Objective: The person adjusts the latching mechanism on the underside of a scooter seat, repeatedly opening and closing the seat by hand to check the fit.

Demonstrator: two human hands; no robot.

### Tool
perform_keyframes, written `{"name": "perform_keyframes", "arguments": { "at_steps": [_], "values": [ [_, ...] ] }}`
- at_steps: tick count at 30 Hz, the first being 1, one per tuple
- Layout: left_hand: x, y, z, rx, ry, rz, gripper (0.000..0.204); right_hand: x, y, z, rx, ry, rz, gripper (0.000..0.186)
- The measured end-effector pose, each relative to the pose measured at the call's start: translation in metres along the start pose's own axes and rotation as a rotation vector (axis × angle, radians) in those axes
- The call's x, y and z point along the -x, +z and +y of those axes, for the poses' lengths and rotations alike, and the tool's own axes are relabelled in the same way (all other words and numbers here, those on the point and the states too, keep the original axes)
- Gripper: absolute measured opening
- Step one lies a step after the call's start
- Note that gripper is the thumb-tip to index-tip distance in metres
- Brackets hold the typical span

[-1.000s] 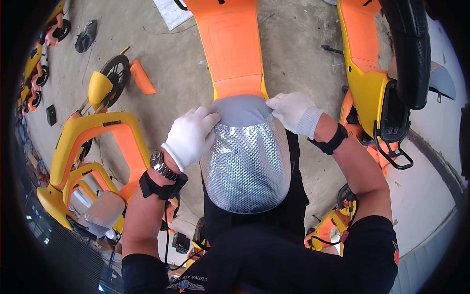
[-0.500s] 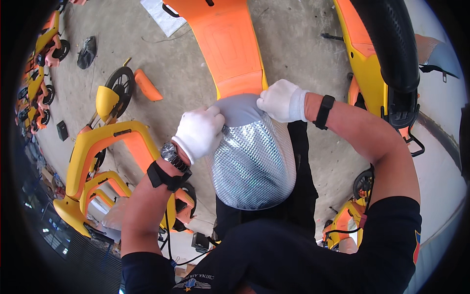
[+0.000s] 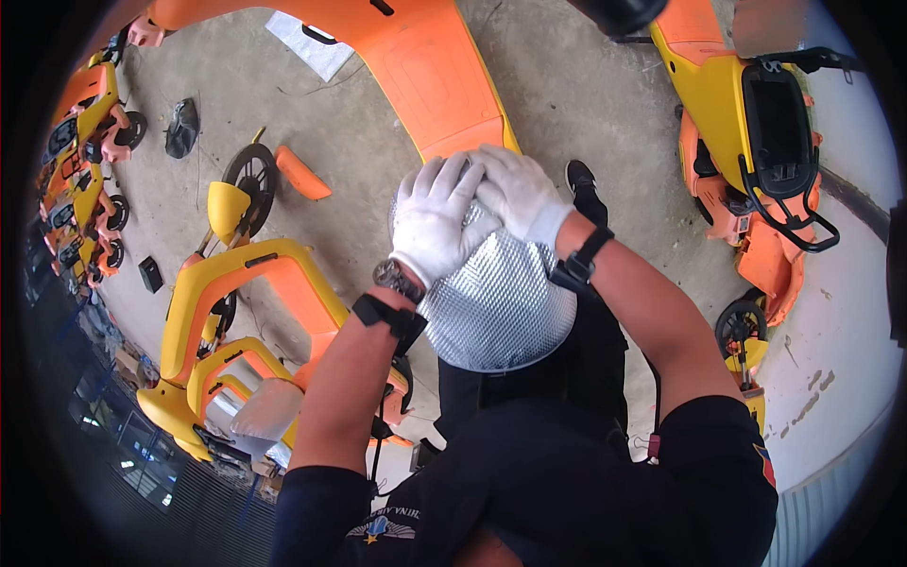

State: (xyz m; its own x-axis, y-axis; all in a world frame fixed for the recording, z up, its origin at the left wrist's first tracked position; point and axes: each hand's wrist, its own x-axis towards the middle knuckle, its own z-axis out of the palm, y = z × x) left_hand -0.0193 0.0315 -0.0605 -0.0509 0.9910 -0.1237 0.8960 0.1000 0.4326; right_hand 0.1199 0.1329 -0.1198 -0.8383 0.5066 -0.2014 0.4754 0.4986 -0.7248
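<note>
A silver, quilted, reflective seat cover point(image 3: 505, 317) lies over the seat of an orange scooter point(image 3: 436, 90) in front of my body. My left hand point(image 3: 435, 219), in a white knit glove, rests flat on the cover's front part with its fingers stretched forward. My right hand point(image 3: 520, 192), gloved the same way, lies beside it, fingers extended and meeting the left fingertips. Neither hand grips anything. Both hide the front edge of the cover.
A yellow and orange scooter frame point(image 3: 241, 269) stands at the left, with a black wheel point(image 3: 251, 184) behind it. An orange panel point(image 3: 302, 173) and a dark bag point(image 3: 181, 128) lie on the concrete floor. Another scooter point(image 3: 713, 104) stands at the right near a white wall point(image 3: 822, 350).
Both hands have let go of the cover's front edge and now lie flat on top, close together. The left fingers have opened out. The whole view has shifted slightly.
</note>
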Motion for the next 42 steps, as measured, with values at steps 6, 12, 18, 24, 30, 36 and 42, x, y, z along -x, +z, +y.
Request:
{"name": "perform_keyframes", "arguments": {
  "at_steps": [6, 12, 18, 24, 30, 36, 42],
  "values": [
    [0.002, -0.022, -0.021, -0.078, -0.38, 0.066, 0.056, -0.013, -0.042, 0.018, 0.12, 0.194, 0.02, 0.038],
    [0.099, -0.018, 0.034, 0.055, -0.274, 0.222, 0.06, 0.058, -0.045, -0.006, -0.234, 0.123, 0.062, 0.042],
    [0.137, 0.025, 0.07, 0.195, -0.562, 0.232, 0.074, 0.075, -0.005, 0.053, -0.44, 0.474, -0.1, 0.044],
    [0.102, 0.02, 0.058, 0.424, -1.05, 0.294, 0.064, 0.047, -0.01, 0.069, -0.856, 0.681, -0.356, 0.04],
    [0.183, -0.003, 0.07, 0.829, -1.228, 0.221, 0.052, 0.047, -0.007, 0.063, -0.999, 0.54, -0.467, 0.036],
    [0.132, -0.117, 0.127, 0.319, -0.604, 0.333, 0.078, 0.053, -0.025, 0.031, -1.556, 0.64, -0.378, 0.024],
    [0.069, -0.145, 0.095, 0.105, -0.509, 0.668, 0.058, 0.06, -0.016, -0.002, -1.584, 0.387, 0.122, 0.024]
  ]
}}
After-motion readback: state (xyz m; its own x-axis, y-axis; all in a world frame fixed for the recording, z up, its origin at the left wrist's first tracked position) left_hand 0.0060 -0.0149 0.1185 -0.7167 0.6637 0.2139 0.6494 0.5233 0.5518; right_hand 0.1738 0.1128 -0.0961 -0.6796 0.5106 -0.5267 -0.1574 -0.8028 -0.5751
